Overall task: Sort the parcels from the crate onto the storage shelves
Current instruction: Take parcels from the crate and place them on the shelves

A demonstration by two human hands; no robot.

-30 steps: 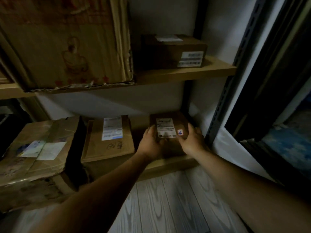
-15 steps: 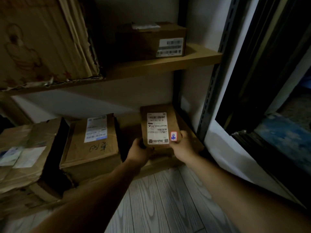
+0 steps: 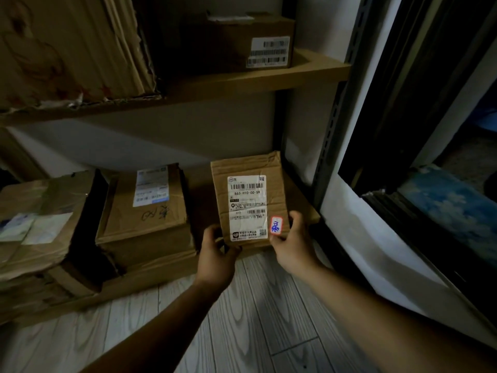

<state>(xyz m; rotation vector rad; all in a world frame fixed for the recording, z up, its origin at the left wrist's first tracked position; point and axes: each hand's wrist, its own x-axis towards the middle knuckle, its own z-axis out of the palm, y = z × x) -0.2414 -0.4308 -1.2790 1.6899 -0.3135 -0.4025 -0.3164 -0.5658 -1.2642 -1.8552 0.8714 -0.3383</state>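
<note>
While tilted, parcel [image 3: 248, 203] between hands.

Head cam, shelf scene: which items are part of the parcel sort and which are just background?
In play:
small parcel, gripped at its near end by left hand and right hand
bottom shelf
upper shelf

Background:
shelved box with handwriting
barcoded box up top
worn carton, far left
wood floor

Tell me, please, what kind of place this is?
Probably a small parcel storeroom: wooden shelves on a slotted metal post, taped cardboard boxes with shipping labels, and a labelled parcel held in both hands above a plank floor.
</note>
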